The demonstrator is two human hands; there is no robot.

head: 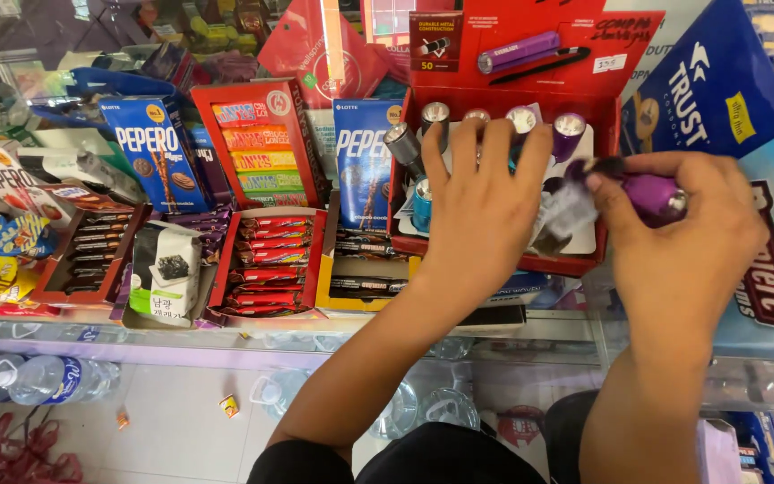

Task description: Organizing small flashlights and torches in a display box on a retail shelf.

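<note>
Purple flashlight [654, 194] gripped in my right hand [684, 235], left hand [481, 211] spread over the red display box [503, 99].

I see my right hand clamped around the purple flashlight just beside the display box's right edge, its dark tail end poking out past my thumb toward the box. My left hand lies fingers apart and flat on the white insert, holding nothing, fingertips just below a row of upright flashlights [523, 119] at the box's back. A silver flashlight [402, 146] leans at the box's left side. The box sits near the counter's [226, 333] right end; chocolate bar trays [266, 262] and blue biscuit-stick boxes [156, 152] fill the counter to its left.
</note>
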